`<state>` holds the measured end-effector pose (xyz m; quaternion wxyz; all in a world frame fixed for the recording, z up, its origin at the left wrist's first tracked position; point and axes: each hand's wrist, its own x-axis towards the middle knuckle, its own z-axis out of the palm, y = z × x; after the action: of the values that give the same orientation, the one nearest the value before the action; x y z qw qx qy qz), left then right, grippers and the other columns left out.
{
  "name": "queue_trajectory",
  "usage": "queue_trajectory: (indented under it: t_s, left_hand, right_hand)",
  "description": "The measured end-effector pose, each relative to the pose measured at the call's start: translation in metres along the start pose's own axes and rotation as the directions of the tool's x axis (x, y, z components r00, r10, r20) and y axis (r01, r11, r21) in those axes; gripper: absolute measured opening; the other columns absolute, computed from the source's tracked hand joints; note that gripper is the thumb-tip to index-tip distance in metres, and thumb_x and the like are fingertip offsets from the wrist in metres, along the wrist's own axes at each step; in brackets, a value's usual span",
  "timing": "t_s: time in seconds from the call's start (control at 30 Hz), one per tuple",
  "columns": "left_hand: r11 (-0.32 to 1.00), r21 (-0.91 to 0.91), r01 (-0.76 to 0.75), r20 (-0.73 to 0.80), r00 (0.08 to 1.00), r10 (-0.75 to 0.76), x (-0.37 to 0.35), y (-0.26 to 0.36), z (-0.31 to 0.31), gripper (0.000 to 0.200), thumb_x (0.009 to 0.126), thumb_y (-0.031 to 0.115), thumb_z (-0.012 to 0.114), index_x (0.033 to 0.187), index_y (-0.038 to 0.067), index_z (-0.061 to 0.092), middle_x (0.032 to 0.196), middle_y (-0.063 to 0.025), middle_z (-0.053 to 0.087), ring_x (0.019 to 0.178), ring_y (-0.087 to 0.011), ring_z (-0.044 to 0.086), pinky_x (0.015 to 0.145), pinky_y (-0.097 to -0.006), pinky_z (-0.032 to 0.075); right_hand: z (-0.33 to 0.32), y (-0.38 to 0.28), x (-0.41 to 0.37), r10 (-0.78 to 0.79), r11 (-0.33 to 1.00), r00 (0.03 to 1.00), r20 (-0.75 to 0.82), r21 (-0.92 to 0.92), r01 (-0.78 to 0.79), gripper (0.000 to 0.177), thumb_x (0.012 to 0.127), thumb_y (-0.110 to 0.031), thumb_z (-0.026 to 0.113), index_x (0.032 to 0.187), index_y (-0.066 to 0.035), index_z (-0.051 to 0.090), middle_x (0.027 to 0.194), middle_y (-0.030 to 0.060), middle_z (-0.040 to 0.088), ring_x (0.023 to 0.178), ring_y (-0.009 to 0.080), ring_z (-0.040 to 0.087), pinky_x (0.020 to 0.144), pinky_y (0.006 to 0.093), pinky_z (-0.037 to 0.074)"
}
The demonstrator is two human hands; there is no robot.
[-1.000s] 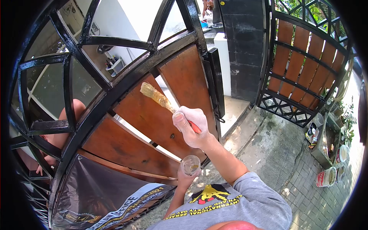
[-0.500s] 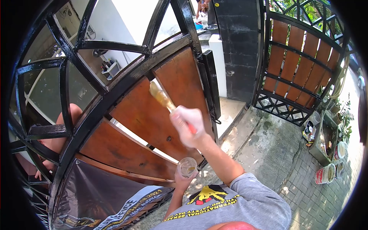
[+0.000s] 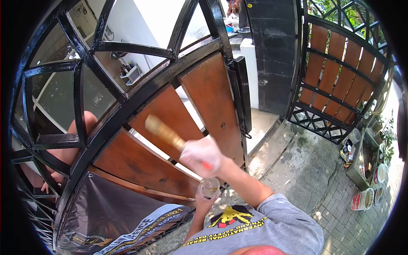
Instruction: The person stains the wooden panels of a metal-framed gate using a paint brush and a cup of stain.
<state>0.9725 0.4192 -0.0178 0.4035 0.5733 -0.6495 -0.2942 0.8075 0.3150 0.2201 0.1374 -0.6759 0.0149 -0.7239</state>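
My right hand grips the brush at the wooden slat, while my left hand clasps a cup just below that slat, probably handy for dipping.

Harsh sunlight, black fisheye corners, and the brush looks motion-blurred.

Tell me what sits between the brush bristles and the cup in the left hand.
Head view: the right hand, gripping the brush handle, fills that stretch above the cup, which the left hand holds.

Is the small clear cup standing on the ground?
No, the left hand holds the small clear cup up, under the right hand gripping the red-handled paintbrush.
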Motion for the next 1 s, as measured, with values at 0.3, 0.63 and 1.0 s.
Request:
queue_trajectory:
  t_s: [0.3,0.63,1.0]
  left_hand:
    - [0.998,-0.038,-0.046,0.024,0.999,0.047,0.006,0.003,0.004,0.078,0.068,0.031,0.097,0.128,-0.002,0.059,0.116,-0.0201,0.069,0.106,-0.0327,0.069,0.095,-0.0427,0.055]
    - [0.997,0.049,-0.066,0.047,0.997,0.064,0.000,0.011,0.003,0.077,0.069,0.033,0.096,0.127,-0.001,0.060,0.118,-0.0180,0.070,0.106,-0.0316,0.070,0.094,-0.0417,0.055]
    - [0.996,-0.078,-0.044,0.134,0.990,0.054,0.006,0.020,0.020,0.072,0.071,0.033,0.095,0.126,0.002,0.061,0.119,-0.0159,0.070,0.108,-0.0293,0.068,0.097,-0.0407,0.053]
  right_hand:
    - [-0.028,0.012,0.007,0.072,0.948,0.995,-0.076,-0.306,-0.092,0.024,0.099,-0.005,0.061,0.076,-0.002,0.062,0.064,0.0100,0.056,0.050,0.0276,0.057,0.046,0.0344,0.042]
    - [0.025,-0.018,-0.021,0.097,0.981,0.995,0.021,-0.170,-0.092,0.014,0.090,0.003,0.066,0.078,-0.002,0.062,0.066,0.0115,0.058,0.053,0.0300,0.059,0.048,0.0373,0.046]
    - [-0.007,-0.018,-0.005,0.124,0.979,0.982,0.143,-0.181,-0.098,0.014,0.093,-0.003,0.070,0.081,-0.002,0.063,0.069,0.0109,0.059,0.058,0.0294,0.061,0.050,0.0389,0.046]
